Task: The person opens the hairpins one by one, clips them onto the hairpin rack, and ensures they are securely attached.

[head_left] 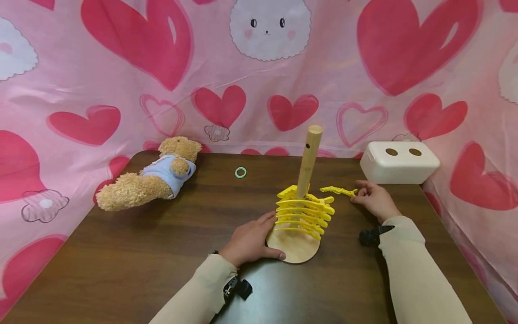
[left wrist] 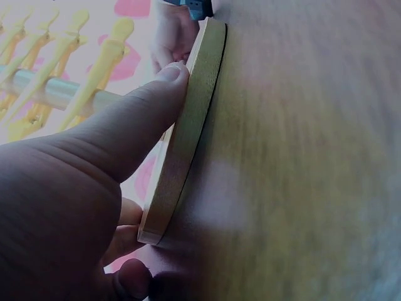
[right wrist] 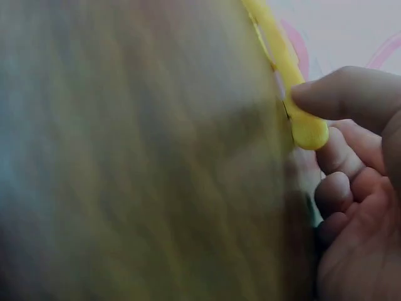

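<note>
A round wooden base (head_left: 297, 253) with an upright wooden post (head_left: 309, 157) stands on the table. Several yellow hair clips (head_left: 303, 216) are stacked one above another around the post's lower part. My left hand (head_left: 252, 240) holds the base at its left rim; the thumb (left wrist: 147, 106) lies along the near edge and the other fingers reach round the far side. To the right of the post, my right hand (head_left: 376, 199) pinches the end of another yellow hair clip (head_left: 339, 191) between thumb and fingers. That clip (right wrist: 307, 128) lies low over the tabletop, its tip pointing toward the post.
A teddy bear (head_left: 170, 173) in a blue top lies at the back left. A small green ring (head_left: 240, 172) sits behind the stand. At the back right is a white box (head_left: 398, 168) with two round holes. Pink heart-patterned cloth (head_left: 259, 76) hangs behind the table.
</note>
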Demonstrator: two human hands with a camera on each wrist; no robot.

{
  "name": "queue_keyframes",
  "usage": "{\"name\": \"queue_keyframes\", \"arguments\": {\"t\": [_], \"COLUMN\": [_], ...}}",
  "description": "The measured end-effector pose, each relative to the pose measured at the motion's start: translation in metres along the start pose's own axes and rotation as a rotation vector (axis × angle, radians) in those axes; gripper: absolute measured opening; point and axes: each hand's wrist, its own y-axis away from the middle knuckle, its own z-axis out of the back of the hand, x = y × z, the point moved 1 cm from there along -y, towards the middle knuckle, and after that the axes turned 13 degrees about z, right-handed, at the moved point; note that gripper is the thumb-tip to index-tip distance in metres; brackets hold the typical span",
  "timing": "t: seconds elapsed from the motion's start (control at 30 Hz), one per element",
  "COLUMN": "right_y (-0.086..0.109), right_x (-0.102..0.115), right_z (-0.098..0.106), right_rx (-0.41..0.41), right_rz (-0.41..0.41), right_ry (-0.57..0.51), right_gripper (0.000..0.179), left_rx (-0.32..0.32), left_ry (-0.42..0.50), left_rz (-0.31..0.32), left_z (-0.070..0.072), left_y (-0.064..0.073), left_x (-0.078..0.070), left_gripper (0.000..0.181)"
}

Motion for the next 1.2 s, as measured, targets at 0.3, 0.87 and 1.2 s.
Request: {"name": "queue_keyframes", "arguments": {"t": [0.3, 0.87, 1.2], "right_y": [-0.001, 0.012, 0.021], "right_x": [0.002, 0.002, 0.01], "right_z": [0.005, -0.004, -0.001], "right_rx": [0.089, 0.025, 0.048], "right_rz": [-0.029, -0.012, -0.02], "right_ry": [0.064, -0.011, 0.071], "right_gripper": [0.06, 0.06, 0.066], "left_rx": [0.004, -0.004, 0.0], "left_ry": [-0.017, -0.003, -0.011], "left_rz": [0.003, -0.008, -0.008], "left_z": [0.001, -0.001, -0.002], "left_y": [-0.001, 0.0, -0.001], "left_x": [0.0, 0.001, 0.001], "left_gripper": [0.107, 0.107, 0.107]}}
